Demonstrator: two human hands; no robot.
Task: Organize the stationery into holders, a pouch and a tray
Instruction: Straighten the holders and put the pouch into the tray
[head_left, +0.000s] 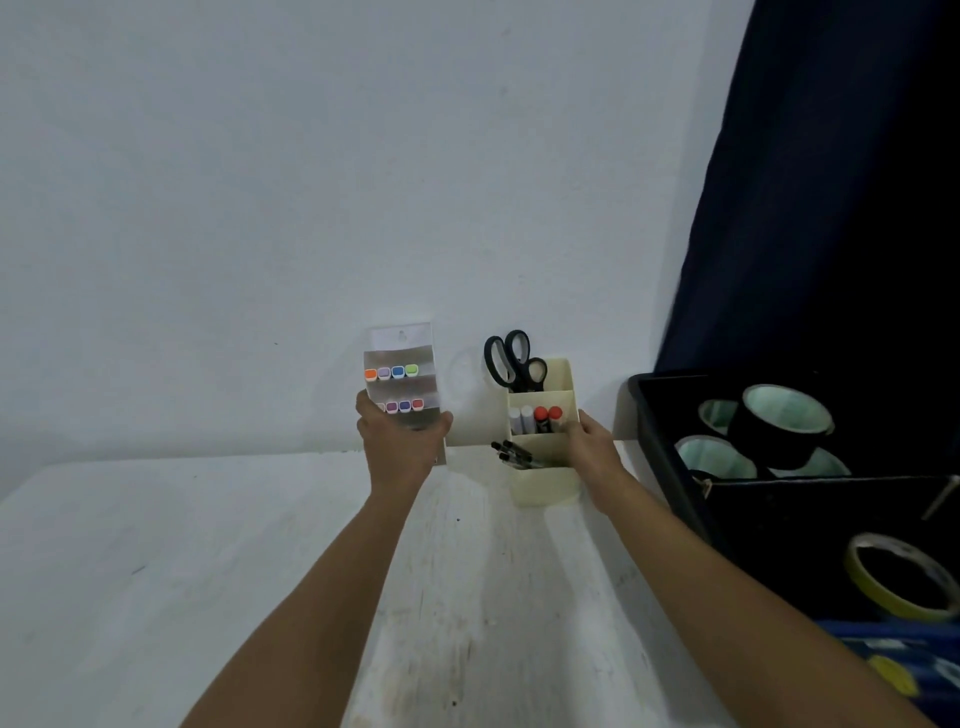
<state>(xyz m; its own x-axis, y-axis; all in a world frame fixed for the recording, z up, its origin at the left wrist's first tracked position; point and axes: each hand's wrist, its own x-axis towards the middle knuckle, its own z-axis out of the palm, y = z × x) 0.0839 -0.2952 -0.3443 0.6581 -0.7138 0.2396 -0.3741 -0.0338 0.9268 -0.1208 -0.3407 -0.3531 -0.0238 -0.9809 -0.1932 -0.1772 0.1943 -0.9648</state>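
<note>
Two bare forearms, no sleeves, no jewellery visible

No legible text from my feed.

I can make out no words, brands or numbers. The marker pack (400, 376) has a pale header card with one small mark, too blurred for me to read. The tape rolls (779, 426), scissors (514, 361) and cream holder (545, 483) show me no lettering.

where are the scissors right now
In the head view, the scissors stand handles-up in the back compartment of the cream holder, against the wall, right of centre.
</note>
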